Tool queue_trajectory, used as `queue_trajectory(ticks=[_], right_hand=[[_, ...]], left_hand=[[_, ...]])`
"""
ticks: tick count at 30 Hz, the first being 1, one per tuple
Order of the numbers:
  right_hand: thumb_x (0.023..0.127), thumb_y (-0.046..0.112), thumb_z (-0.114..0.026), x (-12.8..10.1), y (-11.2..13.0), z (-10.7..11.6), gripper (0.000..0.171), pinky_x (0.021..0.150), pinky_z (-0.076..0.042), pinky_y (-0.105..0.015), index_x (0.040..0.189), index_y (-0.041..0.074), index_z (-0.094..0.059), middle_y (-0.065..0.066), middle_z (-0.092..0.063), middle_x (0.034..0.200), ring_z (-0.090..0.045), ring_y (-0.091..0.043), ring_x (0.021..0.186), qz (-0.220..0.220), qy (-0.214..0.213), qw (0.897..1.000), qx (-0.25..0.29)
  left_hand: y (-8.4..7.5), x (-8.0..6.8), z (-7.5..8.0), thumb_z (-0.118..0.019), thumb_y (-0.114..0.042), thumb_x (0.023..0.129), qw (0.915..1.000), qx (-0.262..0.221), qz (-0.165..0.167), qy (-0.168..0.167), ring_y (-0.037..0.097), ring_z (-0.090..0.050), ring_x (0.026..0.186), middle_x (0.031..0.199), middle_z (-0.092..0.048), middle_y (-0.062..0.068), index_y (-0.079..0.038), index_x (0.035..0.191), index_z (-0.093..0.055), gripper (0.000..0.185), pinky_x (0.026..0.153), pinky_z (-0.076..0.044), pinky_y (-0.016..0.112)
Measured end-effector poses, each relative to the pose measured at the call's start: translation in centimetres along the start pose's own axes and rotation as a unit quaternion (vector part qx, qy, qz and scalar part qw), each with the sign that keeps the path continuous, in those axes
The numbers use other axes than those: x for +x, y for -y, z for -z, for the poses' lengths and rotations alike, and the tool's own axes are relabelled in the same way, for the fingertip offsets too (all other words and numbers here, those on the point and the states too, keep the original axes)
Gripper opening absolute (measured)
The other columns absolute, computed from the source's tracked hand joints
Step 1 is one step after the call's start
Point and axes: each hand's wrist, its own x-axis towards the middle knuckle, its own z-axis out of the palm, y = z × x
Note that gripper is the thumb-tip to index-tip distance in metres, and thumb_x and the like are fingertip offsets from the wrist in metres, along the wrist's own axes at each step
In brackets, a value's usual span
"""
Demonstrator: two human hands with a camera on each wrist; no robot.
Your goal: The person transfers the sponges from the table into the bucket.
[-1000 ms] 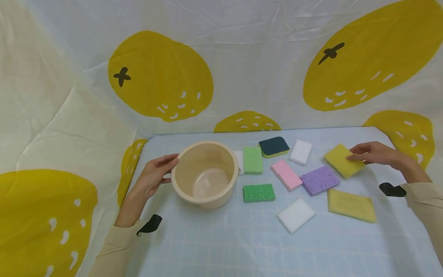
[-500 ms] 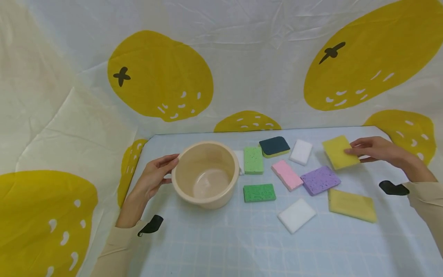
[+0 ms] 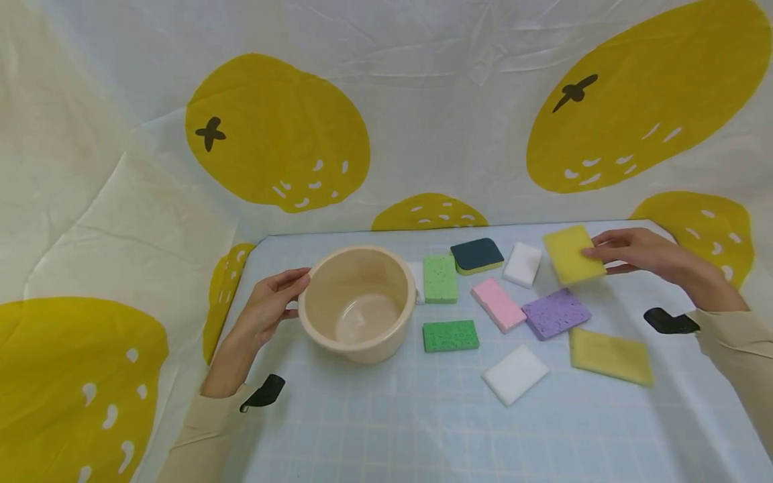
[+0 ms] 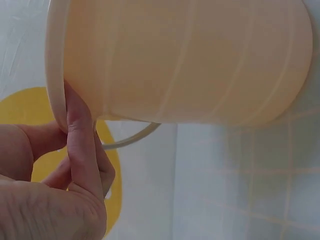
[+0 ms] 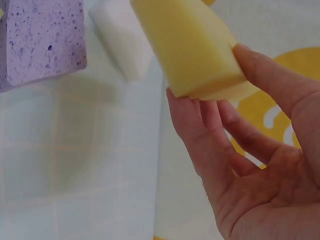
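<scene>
At a blue checked bench (image 3: 374, 429), holding a beige bucket (image 3: 386, 345) and a yellow sponge (image 3: 566, 255).
Pinching the bucket's rim (image 4: 56, 65) in the left hand (image 3: 266, 307), near the far left corner; gripping the sponge in the right hand (image 3: 646, 251), aloft near the far edge's right end.

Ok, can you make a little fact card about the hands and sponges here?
Left hand: pinches the beige bucket by its rim
Right hand: holds a yellow sponge above the table
On the table: purple sponge, pink sponge, light green sponge, darker green sponge, dark-topped sponge, second yellow sponge, two white blocks
Partly hidden: white thing beside the light green sponge
</scene>
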Motion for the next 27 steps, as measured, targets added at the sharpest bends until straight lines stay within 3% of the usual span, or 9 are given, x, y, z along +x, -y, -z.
queue_trajectory(ticks=[16,27], right_hand=[[0.1,0.056,-0.06,0.4,5.1,-0.8,0.086,0.097,-0.055,-0.053,0.151,-0.009,-0.035,-0.032,-0.047,0.146,-0.055,-0.043,0.125,0.022,-0.008,1.0,0.003],[0.102,0.049,-0.061,0.6,9.1,-1.2,0.07,0.094,-0.057,-0.049,0.146,-0.002,-0.047,-0.021,-0.057,0.139,-0.06,-0.032,0.119,0.06,-0.007,0.998,0.02]], left_hand=[[0.3,-0.1,-1.3,-0.066,-0.031,0.102,0.9994,0.009,-0.021,-0.024,0.01,-0.062,0.086,0.122,-0.067,0.005,-0.005,0.142,-0.059,0.048,0.072,-0.061,0.024],[0.2,-0.3,-1.5,-0.066,-0.033,0.102,0.9991,0.023,-0.021,-0.027,0.012,-0.062,0.091,0.137,-0.061,0.014,-0.007,0.143,-0.059,0.049,0.075,-0.061,0.025]])
